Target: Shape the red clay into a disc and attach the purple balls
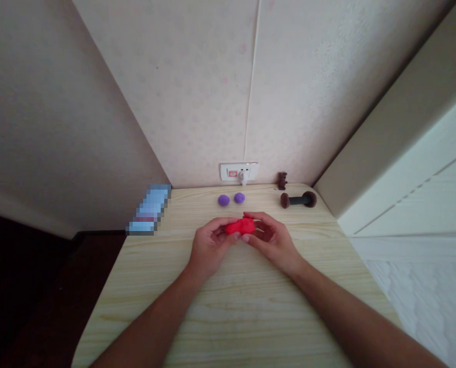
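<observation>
A bright red lump of modelling clay, uneven in shape, is held between both hands above the middle of the table. My left hand grips its left end, with the thumb on the near side and the fingers behind. At the other end, my right hand has its thumb and fingers closed round the clay. Some fingertips are hidden behind the lump. Just beyond the hands lie two purple clay balls, side by side and slightly egg-shaped.
The pale wooden table meets the wall at the back. A dumbbell-shaped object and a small brown figurine are at the back right. A blurred-out bluish item is at the left edge. A plug sits in the wall socket.
</observation>
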Demonstrator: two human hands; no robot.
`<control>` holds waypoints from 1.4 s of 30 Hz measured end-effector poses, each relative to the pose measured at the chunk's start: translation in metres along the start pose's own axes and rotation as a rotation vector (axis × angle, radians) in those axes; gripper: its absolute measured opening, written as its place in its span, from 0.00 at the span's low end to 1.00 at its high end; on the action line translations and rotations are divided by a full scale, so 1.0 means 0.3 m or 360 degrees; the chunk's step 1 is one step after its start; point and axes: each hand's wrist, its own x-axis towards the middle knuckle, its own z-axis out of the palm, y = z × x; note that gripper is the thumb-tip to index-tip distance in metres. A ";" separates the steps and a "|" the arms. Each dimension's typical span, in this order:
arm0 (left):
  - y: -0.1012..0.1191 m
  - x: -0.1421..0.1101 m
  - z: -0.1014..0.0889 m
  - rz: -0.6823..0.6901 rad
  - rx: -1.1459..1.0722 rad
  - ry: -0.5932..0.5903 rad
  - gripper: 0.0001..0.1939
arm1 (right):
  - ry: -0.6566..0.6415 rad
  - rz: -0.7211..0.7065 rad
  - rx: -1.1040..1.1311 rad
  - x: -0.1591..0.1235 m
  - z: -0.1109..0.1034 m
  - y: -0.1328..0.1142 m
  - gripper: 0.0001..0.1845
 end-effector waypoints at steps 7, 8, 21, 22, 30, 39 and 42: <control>0.016 0.005 -0.009 -0.0066 -0.0001 0.0017 0.15 | -0.0021 0.0185 0.0116 0.004 -0.008 -0.008 0.25; 0.013 0.005 -0.011 -0.0096 -0.0033 0.0010 0.15 | -0.0022 0.0204 0.0137 0.004 -0.009 -0.011 0.24; 0.024 0.008 -0.003 -0.0448 -0.0742 -0.0068 0.14 | -0.0034 0.0256 0.0407 0.009 -0.004 -0.038 0.23; 0.025 0.008 -0.001 -0.0446 -0.0743 -0.0060 0.15 | -0.0002 0.0231 0.0395 0.011 -0.005 -0.036 0.22; 0.015 0.012 0.001 -0.0427 -0.0589 0.0034 0.14 | 0.0130 0.0072 0.0151 0.018 -0.006 -0.020 0.20; -0.006 0.005 0.003 -0.0335 -0.0486 0.0050 0.16 | 0.0049 -0.0118 -0.0154 -0.010 0.009 0.002 0.27; -0.009 0.002 0.005 -0.0314 -0.0463 0.0023 0.15 | 0.0053 -0.0103 -0.0247 -0.012 0.011 0.000 0.29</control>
